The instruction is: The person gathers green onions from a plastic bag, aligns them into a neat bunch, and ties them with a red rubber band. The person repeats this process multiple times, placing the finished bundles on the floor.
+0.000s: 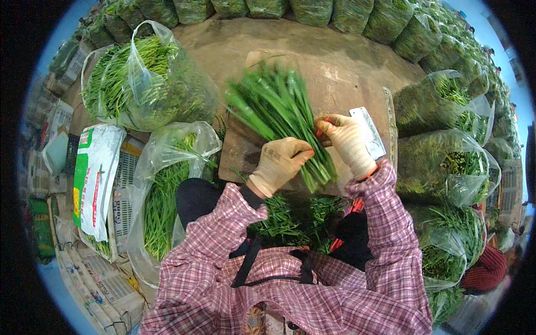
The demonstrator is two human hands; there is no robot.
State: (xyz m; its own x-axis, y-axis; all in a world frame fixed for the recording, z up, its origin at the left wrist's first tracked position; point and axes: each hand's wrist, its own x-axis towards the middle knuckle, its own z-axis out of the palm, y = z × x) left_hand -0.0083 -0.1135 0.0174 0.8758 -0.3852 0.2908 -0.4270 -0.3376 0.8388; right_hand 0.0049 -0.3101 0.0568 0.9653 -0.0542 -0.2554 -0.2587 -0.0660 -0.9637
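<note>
A bundle of long green leafy stalks, perhaps garlic chives [289,109], lies slanted over a brown board [347,92], its leafy tips blurred. My left hand [282,161], in a pale glove, is at the bundle's lower left side, thumb and forefinger pinched together near the stalks. At the bundle's right edge is my right hand [343,140], in a striped glove, with a small red thing at its fingertips; whether it grips the stalks cannot be told. A white card-like object with printing [368,132] lies just right of that hand. More greens [280,222] lie below, near my lap.
Clear plastic bags of greens stand at the left [161,209], upper left [184,92] and right [435,163]. Many filled bags [310,10] line the far side. A printed white-and-green sack [98,180] lies over plastic crates [121,209]. A person's dark red knit hat [485,270] is at lower right.
</note>
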